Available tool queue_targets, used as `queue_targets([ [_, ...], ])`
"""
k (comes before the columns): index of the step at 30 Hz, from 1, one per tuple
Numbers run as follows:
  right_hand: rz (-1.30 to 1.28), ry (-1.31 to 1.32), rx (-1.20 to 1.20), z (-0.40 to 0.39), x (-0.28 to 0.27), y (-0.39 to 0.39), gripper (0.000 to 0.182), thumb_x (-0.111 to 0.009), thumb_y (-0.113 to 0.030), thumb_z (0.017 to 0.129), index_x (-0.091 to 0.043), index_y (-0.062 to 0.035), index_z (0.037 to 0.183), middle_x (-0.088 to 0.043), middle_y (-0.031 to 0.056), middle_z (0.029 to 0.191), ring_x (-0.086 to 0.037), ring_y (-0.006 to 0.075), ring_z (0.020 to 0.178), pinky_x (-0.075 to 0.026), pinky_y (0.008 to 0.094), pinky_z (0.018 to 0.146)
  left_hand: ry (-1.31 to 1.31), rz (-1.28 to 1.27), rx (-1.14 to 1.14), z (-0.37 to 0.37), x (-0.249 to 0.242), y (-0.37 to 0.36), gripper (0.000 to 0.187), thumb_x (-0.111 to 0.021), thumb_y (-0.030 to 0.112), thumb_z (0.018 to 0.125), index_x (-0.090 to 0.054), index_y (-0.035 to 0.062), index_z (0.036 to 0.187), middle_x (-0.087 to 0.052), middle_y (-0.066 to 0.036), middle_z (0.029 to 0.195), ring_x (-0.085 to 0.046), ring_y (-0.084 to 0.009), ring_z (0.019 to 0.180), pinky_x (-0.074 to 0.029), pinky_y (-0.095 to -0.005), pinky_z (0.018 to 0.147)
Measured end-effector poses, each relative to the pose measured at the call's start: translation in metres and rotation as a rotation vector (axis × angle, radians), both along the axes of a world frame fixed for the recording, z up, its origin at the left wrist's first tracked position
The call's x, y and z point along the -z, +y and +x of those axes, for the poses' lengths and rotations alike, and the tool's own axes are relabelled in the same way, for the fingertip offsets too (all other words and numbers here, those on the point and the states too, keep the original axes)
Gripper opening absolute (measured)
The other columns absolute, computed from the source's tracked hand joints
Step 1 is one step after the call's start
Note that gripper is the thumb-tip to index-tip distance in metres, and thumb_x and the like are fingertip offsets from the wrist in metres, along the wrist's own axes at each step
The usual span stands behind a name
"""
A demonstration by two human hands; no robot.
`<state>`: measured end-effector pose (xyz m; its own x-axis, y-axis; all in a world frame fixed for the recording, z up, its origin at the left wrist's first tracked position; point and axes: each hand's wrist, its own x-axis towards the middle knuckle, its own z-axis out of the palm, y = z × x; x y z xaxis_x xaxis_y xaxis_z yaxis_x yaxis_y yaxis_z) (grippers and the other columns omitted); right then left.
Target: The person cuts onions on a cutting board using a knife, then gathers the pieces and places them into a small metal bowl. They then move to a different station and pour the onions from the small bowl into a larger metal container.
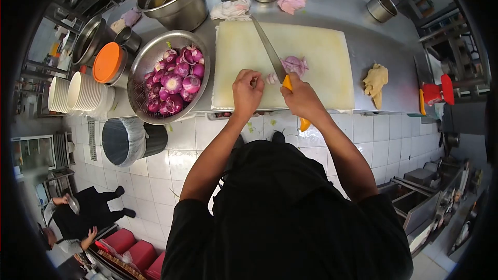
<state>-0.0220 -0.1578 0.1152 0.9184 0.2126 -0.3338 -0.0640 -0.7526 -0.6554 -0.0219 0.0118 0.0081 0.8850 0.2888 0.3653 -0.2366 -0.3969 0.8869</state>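
The knife [269, 47] slants over the cutting board [324, 46], its tip by the far edge; the right hand [300, 96] is closed around its yellow handle; cut onion pieces [295, 65] lie on the board beside the blade, with a few on its other side; the left hand [248, 93] is held with fingers curled near the blade, and whether it pinches anything I cannot tell; left of the board, a perforated metal bowl [141, 62] holds peeled purple onions [174, 81]; to the right, a crumpled tan cloth [379, 85] rests on the metal table [389, 41].
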Motion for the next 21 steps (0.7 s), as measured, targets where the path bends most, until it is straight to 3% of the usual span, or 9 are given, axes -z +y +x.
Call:
queue_targets([
  [2,-0.013,-0.041,-0.021,-0.004,0.005,0.002,0.044,-0.056,-0.022,0.099,-0.045,0.0027,0.134,-0.069,0.03,0.091,-0.07,0.045,0.075,-0.054,0.0515,0.073,0.012,-0.013,-0.028,0.001,0.0,0.002,0.009,-0.07,-0.004,0.082,-0.071,-0.0022,0.091,-0.068,-0.013,0.089,-0.066,-0.0225,0.069,-0.054,-0.0332,0.065],
  [5,-0.068,-0.113,-0.022,-0.008,0.006,0.009,0.042,-0.056,-0.023,0.099,-0.046,0.0022,0.131,-0.069,0.0314,0.09,-0.068,0.0508,0.085,-0.052,0.0555,0.078,0.008,-0.079,-0.044,0.002,0.004,0.003,0.01,-0.071,-0.003,0.083,-0.071,-0.0025,0.093,-0.068,-0.013,0.09,-0.066,-0.0229,0.07,-0.055,-0.0327,0.066],
  [8,-0.091,-0.197,-0.034,-0.006,0.013,0.013,0.041,-0.056,-0.023,0.098,-0.046,0.0022,0.129,-0.069,0.0329,0.092,-0.067,0.0523,0.087,-0.051,0.0572,0.079,-0.072,-0.027,-0.011,-0.001,0.011,0.005,0.013,-0.071,-0.004,0.086,-0.073,-0.0022,0.099,-0.069,-0.011,0.094,-0.066,-0.0165,0.073,-0.054,-0.0283,0.067],
  [12,-0.046,-0.069,-0.024,-0.006,0.013,0.022,0.039,-0.056,-0.023,0.098,-0.047,0.0009,0.127,-0.068,0.0337,0.091,-0.066,0.053,0.09,-0.051,0.0586,0.082,0.045,0.01,0.103,-0.037,-0.042,0.011,0.02,-0.071,-0.004,0.086,-0.073,0.0009,0.105,-0.069,-0.01,0.098,-0.068,-0.0188,0.082,-0.055,-0.0291,0.07],
  [15,0.02,-0.011,-0.025,-0.017,0.036,0.024,0.04,-0.057,-0.025,0.098,-0.047,0.0,0.128,-0.068,0.034,0.091,-0.066,0.0533,0.09,-0.051,0.058,0.081,-0.002,0.091,0.047,-0.057,-0.069,0.039,0.024,-0.072,-0.004,0.084,-0.074,0.0024,0.107,-0.07,-0.01,0.104,-0.069,-0.0209,0.089,-0.055,-0.0307,0.073],
  [18,0.031,-0.036,0.008,-0.027,0.06,0.015,0.039,-0.058,-0.026,0.099,-0.048,-0.0011,0.128,-0.068,0.0331,0.091,-0.066,0.0533,0.089,-0.051,0.0574,0.081,-0.079,0.339,-0.057,-0.072,-0.088,0.087,0.028,-0.075,-0.004,0.081,-0.074,0.0032,0.109,-0.07,-0.011,0.109,-0.069,-0.0228,0.093,-0.055,-0.0324,0.077],
  [21,0.004,-0.055,0.08,-0.016,0.064,-0.01,0.037,-0.058,-0.025,0.099,-0.05,-0.0022,0.127,-0.069,0.0312,0.09,-0.067,0.0519,0.089,-0.052,0.0553,0.079,0.01,0.29,-0.112,-0.084,-0.103,0.142,0.031,-0.077,-0.003,0.076,-0.074,0.0035,0.106,-0.069,-0.014,0.108,-0.067,-0.0315,0.101,-0.055,-0.0385,0.087],
])
